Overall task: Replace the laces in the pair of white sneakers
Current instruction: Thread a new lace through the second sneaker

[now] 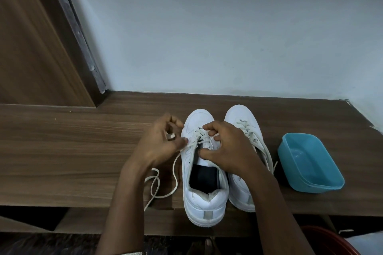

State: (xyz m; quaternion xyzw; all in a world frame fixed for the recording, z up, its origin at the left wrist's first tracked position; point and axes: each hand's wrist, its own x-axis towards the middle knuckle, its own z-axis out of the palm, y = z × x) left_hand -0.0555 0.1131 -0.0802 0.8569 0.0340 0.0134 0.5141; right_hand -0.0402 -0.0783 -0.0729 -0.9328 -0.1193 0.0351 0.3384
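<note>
Wooden shelf (72, 151): bears every item below.
Lace (174, 168): white, loose, coiled on the shelf left of the near sneaker, running up to its eyelets.
Left hand (159, 143): just left of the near sneaker, fingers curled, thumb and fingertips pinching the lace.
Near sneaker (204, 203): white, upright, toe toward the wall, heel over the shelf edge, partly laced.
Right hand (226, 147): over the near sneaker's tongue, fingers hooked into the lace crossings.
Second sneaker (236, 114): touching the near sneaker's right side, laced.
Blue tub (323, 180): further right, apart.
</note>
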